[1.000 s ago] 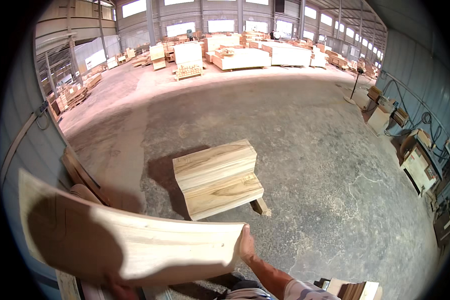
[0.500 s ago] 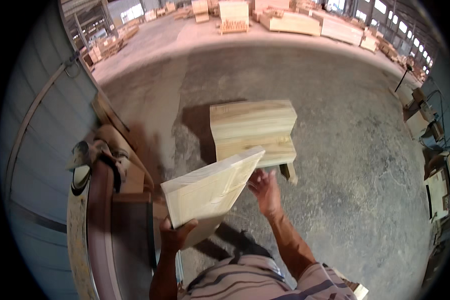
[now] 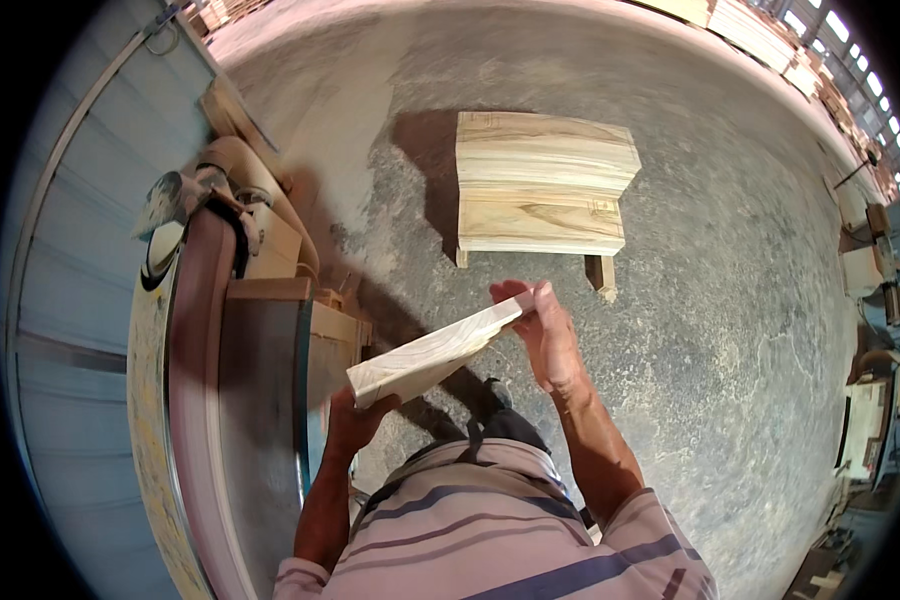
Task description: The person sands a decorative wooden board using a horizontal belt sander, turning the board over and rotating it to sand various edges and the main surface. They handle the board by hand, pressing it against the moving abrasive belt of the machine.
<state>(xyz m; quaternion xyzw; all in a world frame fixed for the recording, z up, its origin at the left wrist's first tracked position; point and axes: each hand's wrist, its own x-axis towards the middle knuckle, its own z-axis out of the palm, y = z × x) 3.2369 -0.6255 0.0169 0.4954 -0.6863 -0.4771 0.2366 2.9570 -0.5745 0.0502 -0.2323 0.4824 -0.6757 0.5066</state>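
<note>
A pale wooden board [image 3: 440, 348] is held on edge in front of my body, its long narrow edge facing up and slanting from near left to far right. My left hand [image 3: 358, 418] grips its near left end, thumb on the inner side and the other fingers partly hidden. At the far right end my right hand [image 3: 548, 335] wraps round the board's corner, the thumb side up and the fingers behind. Most of the board's broad face is hidden by the steep angle.
Beyond the board, stacked wooden panels [image 3: 545, 185] rest on a low wooden support [image 3: 600, 275] on the concrete floor. At my left stands a belt sander [image 3: 198, 380] beside a metal wall [image 3: 80, 250]. Equipment [image 3: 867, 430] lines the right side.
My right hand has come onto the board's far end, where before it was apart from it. The board has turned from showing its broad face to edge-up. The view has tipped downward.
</note>
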